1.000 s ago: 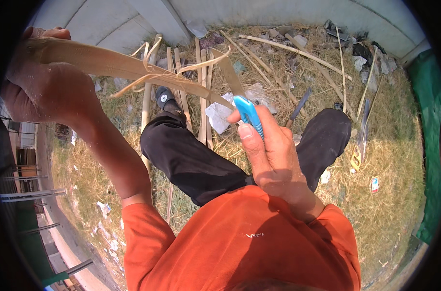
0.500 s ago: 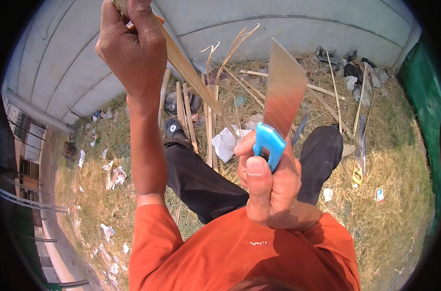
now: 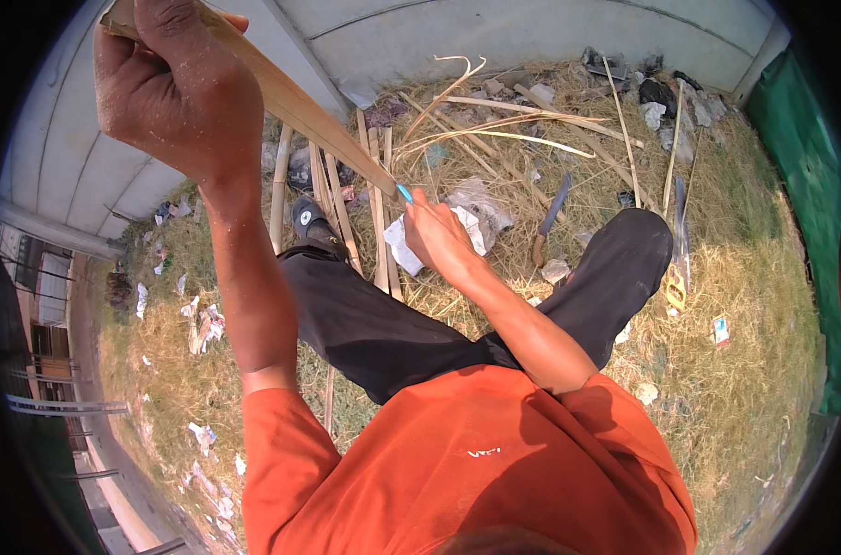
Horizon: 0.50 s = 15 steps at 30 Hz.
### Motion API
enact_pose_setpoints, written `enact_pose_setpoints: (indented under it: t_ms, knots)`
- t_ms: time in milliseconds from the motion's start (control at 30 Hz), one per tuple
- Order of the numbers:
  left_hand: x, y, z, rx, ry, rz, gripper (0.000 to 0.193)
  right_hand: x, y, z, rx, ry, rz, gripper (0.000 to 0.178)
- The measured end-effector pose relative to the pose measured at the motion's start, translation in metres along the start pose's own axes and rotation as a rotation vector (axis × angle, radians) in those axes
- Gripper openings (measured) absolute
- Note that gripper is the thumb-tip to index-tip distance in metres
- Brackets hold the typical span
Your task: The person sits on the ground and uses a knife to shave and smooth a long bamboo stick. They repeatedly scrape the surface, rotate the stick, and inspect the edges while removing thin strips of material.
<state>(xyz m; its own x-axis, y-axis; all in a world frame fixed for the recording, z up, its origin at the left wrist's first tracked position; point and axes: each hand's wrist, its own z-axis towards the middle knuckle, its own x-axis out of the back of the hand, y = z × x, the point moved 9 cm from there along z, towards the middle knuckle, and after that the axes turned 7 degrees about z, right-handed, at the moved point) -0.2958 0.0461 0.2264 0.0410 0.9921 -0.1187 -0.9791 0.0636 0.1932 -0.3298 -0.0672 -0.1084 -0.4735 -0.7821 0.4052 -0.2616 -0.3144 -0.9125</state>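
Note:
My left hand (image 3: 175,88) is raised at the upper left, closed around the upper end of a long flat bamboo strip (image 3: 319,129). The strip slants down to the right. My right hand (image 3: 436,236) is lower, near the middle, gripping a blue-handled knife (image 3: 405,193) whose handle tip shows right at the strip's lower end. The blade is hidden behind the strip and my hand. My legs in black trousers (image 3: 374,314) stretch out below, over dry grass.
Several split bamboo strips (image 3: 374,213) and thin shavings (image 3: 494,125) lie on the straw-covered ground ahead. A second knife (image 3: 548,220) and a saw (image 3: 677,240) rest near my right leg. A grey wall (image 3: 457,37) stands behind, green netting (image 3: 813,176) at the right.
My right hand has dropped and moved forward with the knife, from blade-up near my chest to the strip's lower end. My left hand has stayed high, still gripping the strip.

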Motion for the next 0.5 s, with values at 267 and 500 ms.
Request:
enact_pose_setpoints:
  t_ms: [267, 500]
  knots:
    - [0.004, 0.003, 0.023, -0.037, -0.032, 0.021, 0.03, -0.028, 0.353, 0.002, -0.51, -0.115, -0.538, 0.031]
    - [0.011, -0.049, 0.009, 0.073, -0.136, 0.111, 0.03, -0.058, 0.131, -0.025, -0.307, -0.438, 0.031, 0.037]
